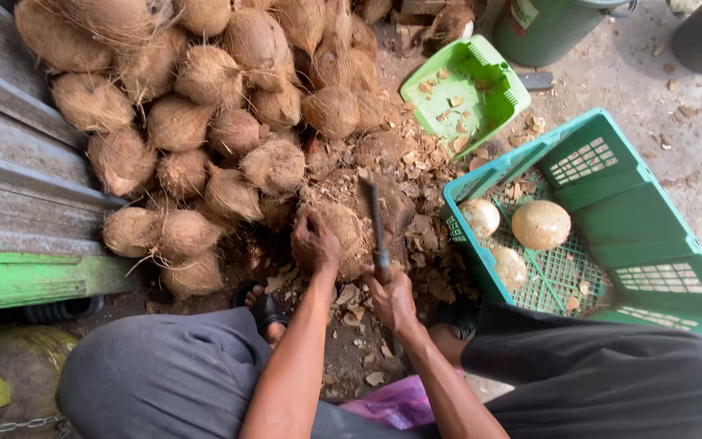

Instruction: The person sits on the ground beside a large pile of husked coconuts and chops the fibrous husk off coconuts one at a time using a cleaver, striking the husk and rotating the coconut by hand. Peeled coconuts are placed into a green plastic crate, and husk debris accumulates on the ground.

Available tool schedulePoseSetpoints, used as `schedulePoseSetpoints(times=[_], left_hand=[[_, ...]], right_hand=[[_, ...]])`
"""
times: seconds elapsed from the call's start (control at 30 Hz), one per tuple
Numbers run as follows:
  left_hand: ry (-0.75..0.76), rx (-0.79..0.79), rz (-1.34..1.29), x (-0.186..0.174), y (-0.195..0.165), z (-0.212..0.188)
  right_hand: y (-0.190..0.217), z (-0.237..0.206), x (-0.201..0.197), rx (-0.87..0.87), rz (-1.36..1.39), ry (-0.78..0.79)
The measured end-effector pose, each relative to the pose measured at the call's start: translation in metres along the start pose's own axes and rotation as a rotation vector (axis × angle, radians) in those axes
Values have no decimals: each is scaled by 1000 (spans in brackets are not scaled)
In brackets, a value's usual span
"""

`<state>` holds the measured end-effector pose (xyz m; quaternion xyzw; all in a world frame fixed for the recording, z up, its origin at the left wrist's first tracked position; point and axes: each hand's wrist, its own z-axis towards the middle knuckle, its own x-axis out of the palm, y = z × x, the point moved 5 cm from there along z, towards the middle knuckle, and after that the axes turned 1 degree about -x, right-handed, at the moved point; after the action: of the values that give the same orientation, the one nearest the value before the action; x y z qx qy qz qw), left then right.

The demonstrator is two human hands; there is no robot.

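The person wears loose grey trousers [164,366] on one leg's side and darker fabric over the other knee [603,366]. Both forearms are bare, without sleeves. A black sandal [266,307] with a broad strap covers one foot.

A green dustpan [465,93] lies beside a teal crate [660,236] holding peeled coconuts [540,224].

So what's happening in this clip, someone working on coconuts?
A seated person steadies a husked brown coconut on the ground with the left hand, while the right hand grips a dark cleaver raised beside it. A pile of fibrous coconuts lies ahead. Three pale peeled coconuts sit in the teal crate to the right.
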<state>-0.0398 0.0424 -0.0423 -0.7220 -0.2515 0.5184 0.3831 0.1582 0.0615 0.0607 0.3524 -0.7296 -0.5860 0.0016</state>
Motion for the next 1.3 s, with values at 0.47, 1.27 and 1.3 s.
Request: schedulePoseSetpoints(times=[0.47, 1.27, 1.3], left_hand=[[-65, -41, 57, -7, -1, -2], [126, -10, 64, 0, 5, -6], [90, 12, 51, -2, 3, -6]], right_hand=[[-31, 4, 4, 390, -96, 121], [23, -6, -23, 50, -44, 5], [20, -7, -21, 19, 0, -10]])
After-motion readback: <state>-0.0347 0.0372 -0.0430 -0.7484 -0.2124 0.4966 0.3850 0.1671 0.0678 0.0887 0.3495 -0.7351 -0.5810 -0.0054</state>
